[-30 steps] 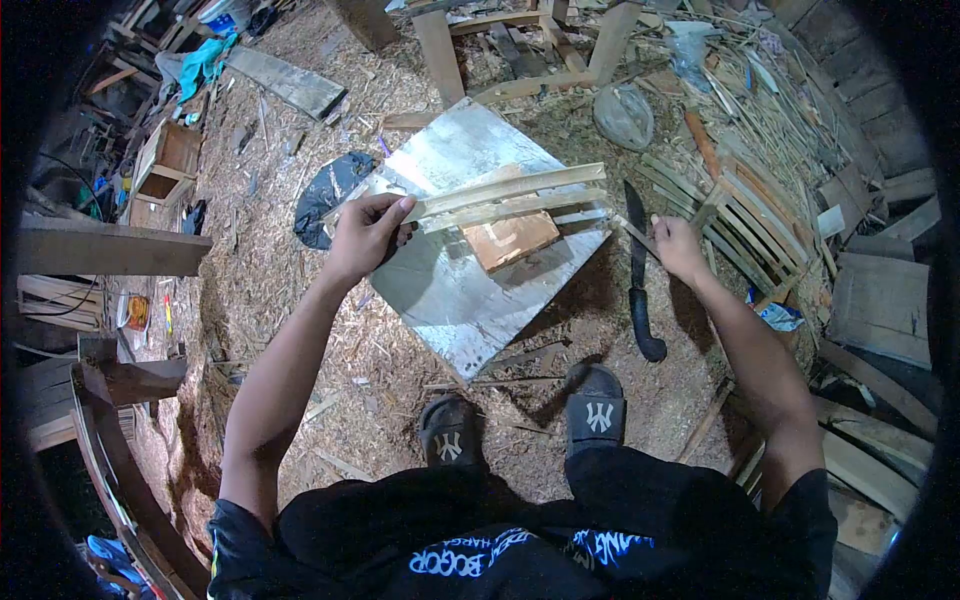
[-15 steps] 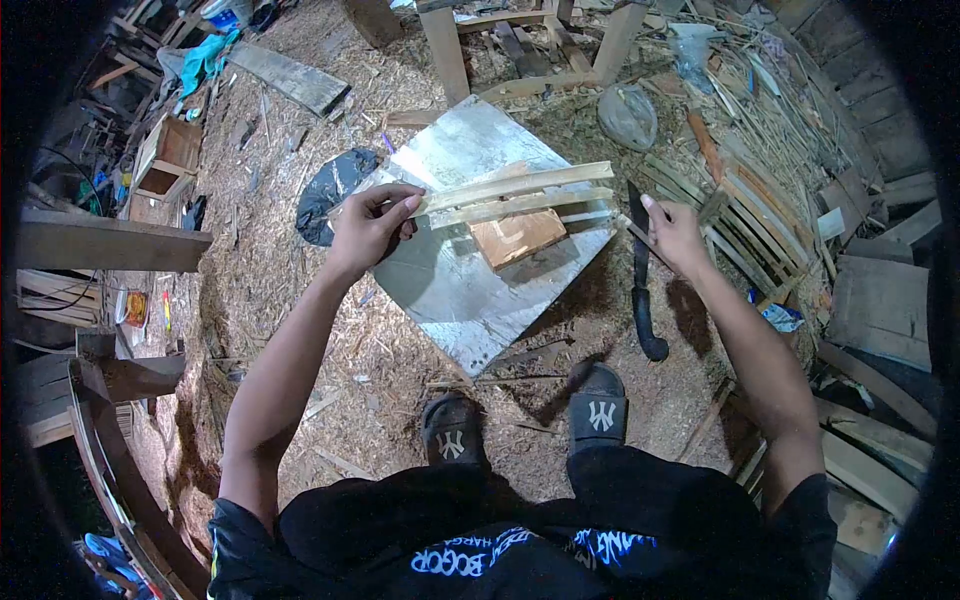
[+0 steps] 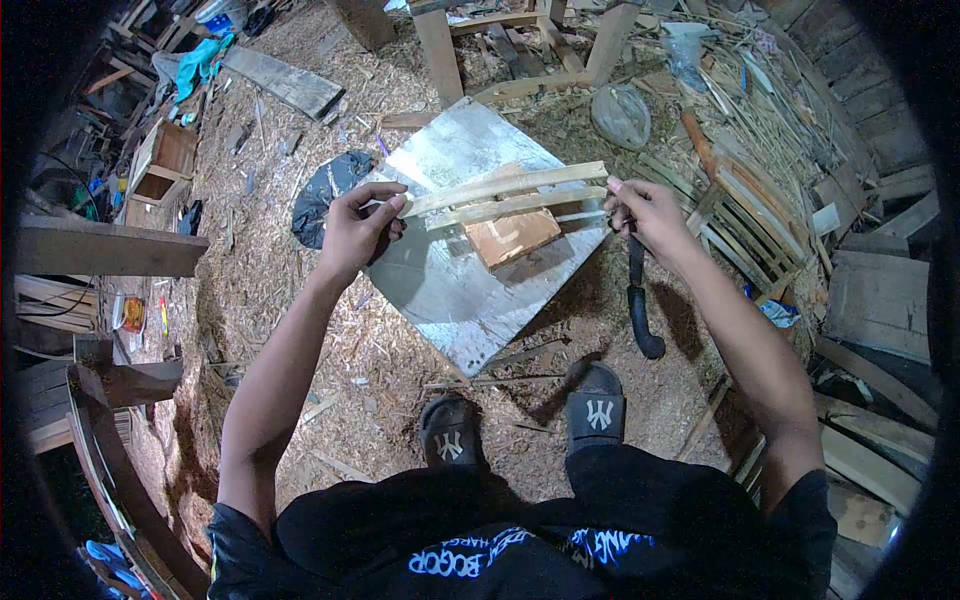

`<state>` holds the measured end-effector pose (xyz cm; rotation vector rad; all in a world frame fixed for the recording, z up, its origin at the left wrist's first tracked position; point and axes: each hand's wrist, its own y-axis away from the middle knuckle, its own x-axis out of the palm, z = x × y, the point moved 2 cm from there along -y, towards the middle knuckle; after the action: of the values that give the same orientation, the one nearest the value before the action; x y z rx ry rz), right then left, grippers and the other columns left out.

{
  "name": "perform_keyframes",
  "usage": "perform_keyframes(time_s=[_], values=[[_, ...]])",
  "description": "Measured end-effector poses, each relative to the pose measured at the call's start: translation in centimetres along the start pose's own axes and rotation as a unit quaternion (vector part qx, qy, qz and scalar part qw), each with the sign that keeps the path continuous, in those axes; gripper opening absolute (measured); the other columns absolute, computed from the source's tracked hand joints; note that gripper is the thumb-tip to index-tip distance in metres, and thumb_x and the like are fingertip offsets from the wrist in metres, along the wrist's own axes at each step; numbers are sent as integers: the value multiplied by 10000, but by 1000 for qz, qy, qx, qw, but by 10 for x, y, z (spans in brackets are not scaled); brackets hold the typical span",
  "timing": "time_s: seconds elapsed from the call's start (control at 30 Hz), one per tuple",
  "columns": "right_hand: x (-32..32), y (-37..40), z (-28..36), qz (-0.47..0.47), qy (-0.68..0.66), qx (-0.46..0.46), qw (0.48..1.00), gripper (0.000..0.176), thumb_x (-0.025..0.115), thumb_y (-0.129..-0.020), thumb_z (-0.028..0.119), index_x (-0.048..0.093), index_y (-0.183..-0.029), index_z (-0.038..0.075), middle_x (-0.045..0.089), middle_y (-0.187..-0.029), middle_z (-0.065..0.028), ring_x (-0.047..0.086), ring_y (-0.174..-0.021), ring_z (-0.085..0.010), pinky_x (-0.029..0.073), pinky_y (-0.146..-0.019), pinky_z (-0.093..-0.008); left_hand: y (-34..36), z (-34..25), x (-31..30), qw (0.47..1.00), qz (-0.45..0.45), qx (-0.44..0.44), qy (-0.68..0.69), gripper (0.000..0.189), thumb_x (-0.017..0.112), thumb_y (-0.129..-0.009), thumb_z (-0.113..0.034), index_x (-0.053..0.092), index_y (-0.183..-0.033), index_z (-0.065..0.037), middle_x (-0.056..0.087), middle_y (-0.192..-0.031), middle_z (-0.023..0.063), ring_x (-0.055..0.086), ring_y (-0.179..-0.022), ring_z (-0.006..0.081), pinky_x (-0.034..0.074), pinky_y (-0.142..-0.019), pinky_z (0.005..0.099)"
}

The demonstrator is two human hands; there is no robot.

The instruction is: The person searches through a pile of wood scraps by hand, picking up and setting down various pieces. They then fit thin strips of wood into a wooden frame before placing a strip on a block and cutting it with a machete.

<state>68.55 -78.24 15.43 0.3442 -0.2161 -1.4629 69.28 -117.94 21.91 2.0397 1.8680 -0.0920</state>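
A long pale wooden strip (image 3: 510, 184) slants over the board, its left end pinched in my left hand (image 3: 362, 228). Just below it lies a second wooden strip (image 3: 520, 208). My right hand (image 3: 650, 215) is closed at the right ends of the strips, thumb and fingers against the lower one. Under the strips a short wooden block (image 3: 513, 240) rests on the square whitish board (image 3: 445, 310). On the ground beneath my right hand is a machete (image 3: 641, 318) with a dark curved handle; the hand hides most of its blade.
A black plastic bag (image 3: 325, 195) touches the board's left side, and a clear plastic bag (image 3: 621, 115) sits beyond its right. Slatted wood (image 3: 755, 225) lies at right. A wooden frame (image 3: 530, 85) stands ahead. Wood shavings (image 3: 330, 420) cover the floor around my sandals.
My right hand has moved left from beside the machete blade to the right ends of the strips. The left hand still pinches the upper strip, with a slight leftward shift of the view.
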Motion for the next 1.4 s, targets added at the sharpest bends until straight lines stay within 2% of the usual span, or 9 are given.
perform_keyframes(time_s=[0.33, 0.63, 0.83, 0.9, 0.97, 1.07, 1.17, 1.3, 1.4], values=[[6, 6, 9, 6, -78, 9, 997, 165, 628, -972, 145, 649, -1063, 8, 695, -889, -79, 605, -668, -112, 488, -588, -255, -3, 9, -3, 1000, 12, 11, 2, 259, 670, -959, -174, 663, -1159, -9, 646, -750, 19, 580, -625, 75, 455, -580, 223], [-2, 12, 12, 70, -229, 18, 971, 199, 649, -957, 132, 618, -1101, -2, 675, -933, -98, 672, -814, -162, 579, -731, -306, -5, 14, -4, 996, -41, 79, -21, 211, 674, -953, -174, 694, -1091, -16, 607, -698, -14, 522, -577, 50, 415, -531, 220], [-1, 15, 12, 33, -179, 31, 983, 231, 681, -930, 108, 621, -1114, -17, 661, -961, -104, 675, -818, -188, 584, -751, -323, 1, 9, -4, 995, 4, 66, -80, 204, 664, -955, -165, 699, -1091, -17, 634, -811, 14, 565, -672, 61, 452, -605, 233], [-3, 16, 4, 49, -200, 30, 978, 240, 676, -930, 98, 632, -1122, -39, 660, -998, -113, 673, -852, -204, 577, -791, -337, -2, 8, -2, 961, -34, 221, -164, 204, 657, -959, -158, 703, -1091, -10, 629, -941, 37, 592, -764, 77, 478, -694, 235], [-5, 15, -4, 69, -196, 39, 977, 245, 665, -938, 96, 638, -1139, -42, 661, -1014, -120, 668, -870, -199, 573, -790, -334, 4, -1, 2, 983, -29, 145, -111, 204, 653, -962, -155, 705, -1087, -3, 605, -1011, 50, 606, -835, 95, 483, -761, 238], [-2, 19, -7, 87, -170, 53, 980, 232, 644, -958, 121, 651, -1127, -38, 678, -959, -108, 668, -832, -188, 570, -785, -332, -4, 12, -2, 986, -22, 140, -93, 193, 647, -964, -132, 697, -1088, 7, 590, -989, 42, 609, -823, 83, 484, -741, 231], [1, 19, -11, 134, -144, 69, 978, 241, 625, -968, 99, 625, -1123, -87, 669, -949, -134, 674, -842, -199, 583, -755, -317, 2, 5, 5, 984, -27, 156, -85, 182, 645, -964, -118, 689, -1080, 15, 583, -988, 34, 598, -785, 69, 477, -717, 221], [2, 28, -2, 163, -93, 91, 978, 202, 641, -961, 124, 622, -1072, -44, 665, -862, -110, 673, -708, -182, 585, -652, -310, 2, 12, -1, 986, -31, 134, -99, 171, 639, -964, -114, 691, -1066, 13, 594, -984, 33, 588, -790, 83, 464, -712, 224], [4, 30, -4, 152, -135, 61, 977, 172, 624, -971, 120, 615, -1037, -39, 666, -837, -137, 667, -705, -199, 567, -623, -306, 1, 14, -5, 967, -46, 202, -146, 173, 640, -956, -129, 701, -1054, 0, 604, -938, 45, 562, -822, 101, 446, -736, 250]])
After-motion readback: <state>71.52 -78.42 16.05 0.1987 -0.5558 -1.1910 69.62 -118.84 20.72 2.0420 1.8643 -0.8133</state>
